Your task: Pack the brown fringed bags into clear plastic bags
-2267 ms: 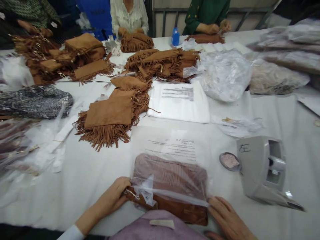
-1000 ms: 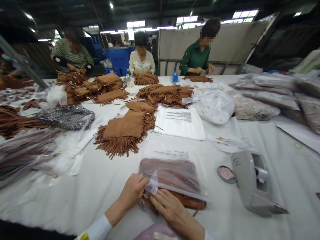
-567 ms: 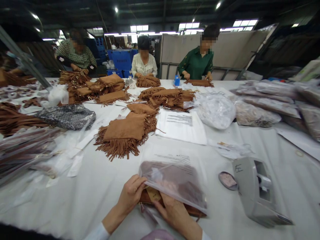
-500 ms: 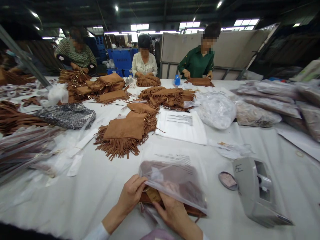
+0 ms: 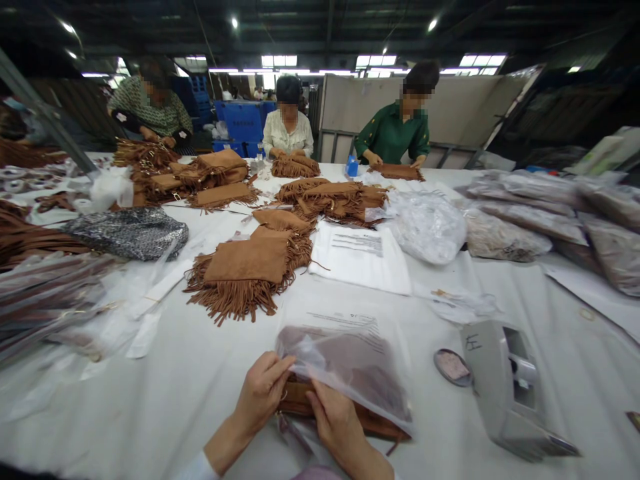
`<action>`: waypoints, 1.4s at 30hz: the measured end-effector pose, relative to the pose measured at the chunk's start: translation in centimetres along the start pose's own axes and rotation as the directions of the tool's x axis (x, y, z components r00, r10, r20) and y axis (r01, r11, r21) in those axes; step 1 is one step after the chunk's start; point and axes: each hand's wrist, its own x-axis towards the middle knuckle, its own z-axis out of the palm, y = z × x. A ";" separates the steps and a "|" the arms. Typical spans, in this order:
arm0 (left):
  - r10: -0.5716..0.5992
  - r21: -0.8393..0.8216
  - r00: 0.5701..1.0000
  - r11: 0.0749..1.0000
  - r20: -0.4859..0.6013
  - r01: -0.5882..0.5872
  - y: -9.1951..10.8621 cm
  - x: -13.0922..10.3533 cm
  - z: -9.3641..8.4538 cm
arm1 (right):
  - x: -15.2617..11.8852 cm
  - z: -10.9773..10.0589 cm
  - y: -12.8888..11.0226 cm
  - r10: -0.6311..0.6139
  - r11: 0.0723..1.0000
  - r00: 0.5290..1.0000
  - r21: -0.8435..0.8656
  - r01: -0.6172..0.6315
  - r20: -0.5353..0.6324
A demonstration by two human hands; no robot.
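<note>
At the bottom centre of the frame, the left hand pinches the mouth of the clear plastic bag, fingers closed on its edge. Just to its right, the right hand presses the brown suede bag, fingers curled on it. It seems best to keep the mouth wide. The plastic bag holds the suede bag only partly.

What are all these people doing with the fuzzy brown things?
The person wearing the camera has both hands at the near edge of the table: the left hand and right hand grip a brown bag half inside a clear plastic bag. Three other people across the white table handle more brown fringed bags. A grey tape dispenser stands to the right.
</note>
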 end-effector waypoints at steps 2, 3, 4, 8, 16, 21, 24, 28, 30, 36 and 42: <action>0.076 0.034 0.997 0.997 -0.004 -0.076 -0.3 -0.1 -0.1 | 0.2 0.6 0.7 0.024 0.997 0.999 -0.070 -0.026 -0.036; 0.126 0.057 0.992 0.990 0.002 -0.126 -0.5 -0.2 -0.2 | 0.4 1.0 1.2 0.065 0.993 0.994 -0.092 -0.073 -0.086; 0.181 0.085 0.983 0.980 0.016 -0.182 -0.7 -0.3 -0.4 | 0.7 1.4 1.7 0.118 0.986 0.982 -0.099 -0.133 -0.145; 0.278 0.167 0.953 0.941 0.120 -0.295 -1.5 -1.8 -1.2 | 2.5 2.7 3.6 0.291 0.941 0.900 -0.073 -0.330 -0.324; -0.061 0.039 0.971 0.998 0.230 0.054 -4.4 -6.9 -2.3 | -5.1 -2.0 2.0 0.035 0.987 0.991 -0.151 -0.056 -0.133; -0.091 0.083 0.924 0.994 0.372 0.065 -6.5 -8.3 -3.1 | -11.5 -8.3 2.4 0.230 0.930 0.899 -0.187 -0.315 -0.374; -0.117 0.077 0.911 0.993 0.396 0.094 -6.6 -8.2 -3.5 | -12.3 -10.4 5.1 0.388 0.853 0.837 -0.192 -0.485 -0.386; -0.199 0.017 0.898 0.978 0.394 0.209 -5.9 -7.2 -3.3 | -12.2 -10.3 8.1 0.357 0.908 0.908 -0.146 -0.392 -0.218; -0.245 -0.018 0.890 0.962 0.384 0.273 -5.5 -6.5 -3.2 | -12.3 -9.9 8.6 0.381 0.905 0.904 -0.121 -0.407 -0.194; -0.369 -0.079 0.869 0.906 0.331 0.415 -4.4 -4.8 -2.8 | -11.9 -9.6 8.0 0.544 0.824 0.813 -0.053 -0.564 -0.209; -0.419 -0.078 0.877 0.891 0.235 0.446 -4.0 -5.2 -1.7 | -12.5 -9.0 6.8 0.428 0.894 0.888 -0.066 -0.443 -0.167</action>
